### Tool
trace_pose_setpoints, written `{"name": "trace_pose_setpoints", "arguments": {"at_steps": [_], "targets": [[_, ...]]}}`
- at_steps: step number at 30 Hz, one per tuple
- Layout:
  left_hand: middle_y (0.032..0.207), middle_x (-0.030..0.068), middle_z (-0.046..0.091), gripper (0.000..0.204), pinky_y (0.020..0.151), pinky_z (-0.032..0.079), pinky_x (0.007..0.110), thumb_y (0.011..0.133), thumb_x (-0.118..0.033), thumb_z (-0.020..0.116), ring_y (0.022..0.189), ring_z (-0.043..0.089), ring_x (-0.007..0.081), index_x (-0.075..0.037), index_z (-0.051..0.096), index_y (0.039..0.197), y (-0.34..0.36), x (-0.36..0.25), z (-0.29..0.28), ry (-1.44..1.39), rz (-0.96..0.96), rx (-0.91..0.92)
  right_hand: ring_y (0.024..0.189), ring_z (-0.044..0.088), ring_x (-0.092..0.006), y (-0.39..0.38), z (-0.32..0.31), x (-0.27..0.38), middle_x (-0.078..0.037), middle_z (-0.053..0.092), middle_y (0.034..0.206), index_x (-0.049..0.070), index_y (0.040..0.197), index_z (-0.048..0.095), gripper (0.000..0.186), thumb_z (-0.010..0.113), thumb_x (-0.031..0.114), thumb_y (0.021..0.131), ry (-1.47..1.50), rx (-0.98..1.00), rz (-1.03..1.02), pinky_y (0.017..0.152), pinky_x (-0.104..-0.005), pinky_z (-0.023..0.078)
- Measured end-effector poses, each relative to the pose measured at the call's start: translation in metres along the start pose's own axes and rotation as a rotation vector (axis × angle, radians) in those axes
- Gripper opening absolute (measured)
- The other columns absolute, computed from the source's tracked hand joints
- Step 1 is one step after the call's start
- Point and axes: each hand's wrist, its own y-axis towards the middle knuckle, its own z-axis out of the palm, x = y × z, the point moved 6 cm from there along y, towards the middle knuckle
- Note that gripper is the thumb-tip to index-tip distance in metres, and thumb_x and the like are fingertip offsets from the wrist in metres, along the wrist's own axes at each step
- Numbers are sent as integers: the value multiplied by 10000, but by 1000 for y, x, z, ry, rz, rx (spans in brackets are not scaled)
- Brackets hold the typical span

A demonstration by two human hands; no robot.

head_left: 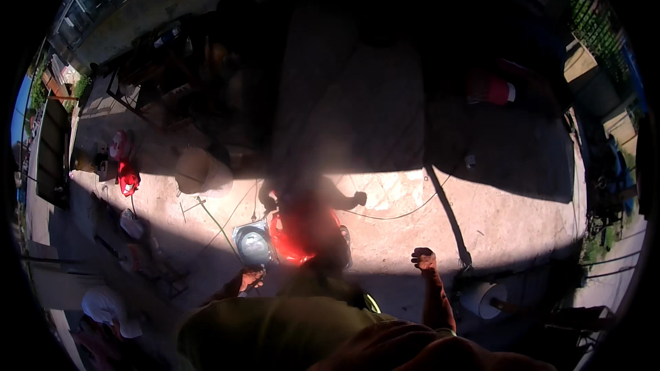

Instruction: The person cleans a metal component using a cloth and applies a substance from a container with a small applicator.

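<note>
My left hand (252, 279) is low in front of me, just below a round silvery basin-like thing (254, 244) on the ground. Its fingers are curled, and whatever they may hold is too small to make out. Out to the right, my right hand (424, 259) is raised over the ground with its fingers folded in. Nothing shows in it. Between the hands, nearer the left, is a red object (292, 239), partly covered by shadow and glare, so its kind is unclear.
A pale bucket (204, 172) stands ahead on the left, with a red item (128, 177) beyond it. A thin cable (395, 216) and a dark strip (447, 216) cross the concrete. A white cylindrical container (483, 299) lies right. A person in a white hat (103, 304) is at lower left.
</note>
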Motion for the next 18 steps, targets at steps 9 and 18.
{"name": "trace_pose_setpoints", "arguments": {"at_steps": [9, 18], "targets": [[737, 58, 636, 261, 508, 516, 293, 902, -280, 700, 566, 611, 158, -52, 717, 1027, 70, -287, -10, -58, 235, -64, 728, 621, -289, -39, -88, 14, -191, 629, 952, 63, 1042, 587, 406, 459, 441, 970, -322, -294, 616, 436, -337, 405], [815, 9, 685, 302, 519, 486, 235, 936, -358, 690, 566, 593, 92, -79, 745, 1036, 94, -450, 51, -376, 331, -22, 709, 608, -227, 133, -86, 206, -124, 639, 913, 66, 1034, 608, 203, 560, 246, 955, -599, -315, 845, 475, -295, 412]]}}
